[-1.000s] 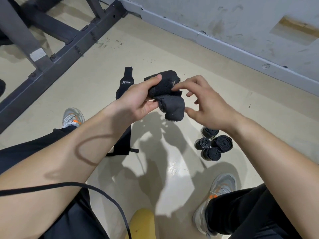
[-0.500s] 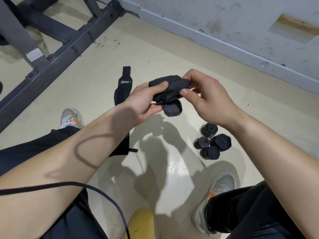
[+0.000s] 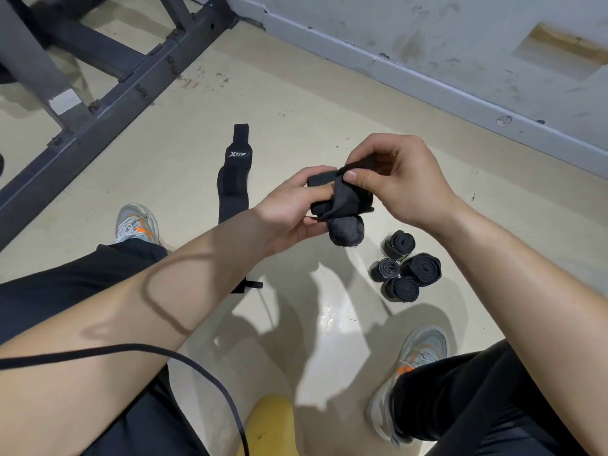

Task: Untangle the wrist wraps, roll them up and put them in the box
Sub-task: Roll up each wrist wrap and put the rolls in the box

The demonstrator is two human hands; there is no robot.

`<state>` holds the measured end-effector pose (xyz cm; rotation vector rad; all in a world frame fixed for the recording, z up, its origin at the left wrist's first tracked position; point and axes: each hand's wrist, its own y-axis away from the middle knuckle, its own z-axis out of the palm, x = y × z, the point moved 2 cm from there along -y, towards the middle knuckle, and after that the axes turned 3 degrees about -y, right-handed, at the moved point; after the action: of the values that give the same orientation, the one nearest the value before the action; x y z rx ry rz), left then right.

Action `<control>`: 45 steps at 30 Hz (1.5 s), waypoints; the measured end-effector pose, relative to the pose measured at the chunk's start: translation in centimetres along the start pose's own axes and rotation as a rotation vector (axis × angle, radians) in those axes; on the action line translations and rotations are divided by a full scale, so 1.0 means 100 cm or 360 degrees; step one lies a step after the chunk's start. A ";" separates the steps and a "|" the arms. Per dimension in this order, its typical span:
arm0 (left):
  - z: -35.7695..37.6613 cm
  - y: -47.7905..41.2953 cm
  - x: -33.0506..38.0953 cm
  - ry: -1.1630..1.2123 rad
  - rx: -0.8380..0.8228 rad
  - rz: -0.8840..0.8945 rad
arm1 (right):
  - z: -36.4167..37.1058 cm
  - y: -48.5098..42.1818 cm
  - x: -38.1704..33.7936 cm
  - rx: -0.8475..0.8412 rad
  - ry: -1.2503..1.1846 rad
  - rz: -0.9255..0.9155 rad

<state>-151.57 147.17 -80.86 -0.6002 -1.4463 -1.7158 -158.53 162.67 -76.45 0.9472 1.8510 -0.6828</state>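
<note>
Both hands hold one black wrist wrap (image 3: pixel 345 209) in mid-air above the floor. My left hand (image 3: pixel 289 212) grips its rolled part from the left, thumb on top. My right hand (image 3: pixel 398 179) pinches the loose end and folds it over the roll. A worn, rounded end of the roll hangs below my fingers. Several rolled black wraps (image 3: pixel 403 268) lie together on the floor at the right. Another black wrap with white lettering (image 3: pixel 234 179) lies flat and unrolled on the floor to the left, partly hidden by my left forearm. No box is in view.
A dark metal gym frame (image 3: pixel 108 83) crosses the upper left. A grey wall and skirting (image 3: pixel 427 77) run along the back. My two grey and orange shoes (image 3: pixel 408 376) rest on the beige floor. A black cord (image 3: pixel 184 360) hangs near the lens; a yellow object (image 3: pixel 269 422) sits at the bottom.
My right hand has closed onto the wrap and pulled its loose end over the roll. Both hands have shifted slightly right and down in the view. The rolled wraps on the floor stay put.
</note>
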 end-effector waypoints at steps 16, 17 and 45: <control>0.011 0.013 0.006 0.0093 -0.0156 0.0130 | 0.009 0.002 0.011 0.0222 0.0049 0.0320; 0.012 0.014 0.004 0.0064 -0.0159 0.0159 | 0.010 0.003 0.012 0.0235 -0.0011 0.0368; -0.016 0.000 0.016 0.0276 0.0186 -0.0027 | 0.001 0.008 -0.009 -0.0016 0.0229 0.0028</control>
<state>-152.33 145.22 -79.99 -0.3679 -1.4199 -1.6405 -157.53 162.75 -75.77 1.0277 1.9672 -0.6073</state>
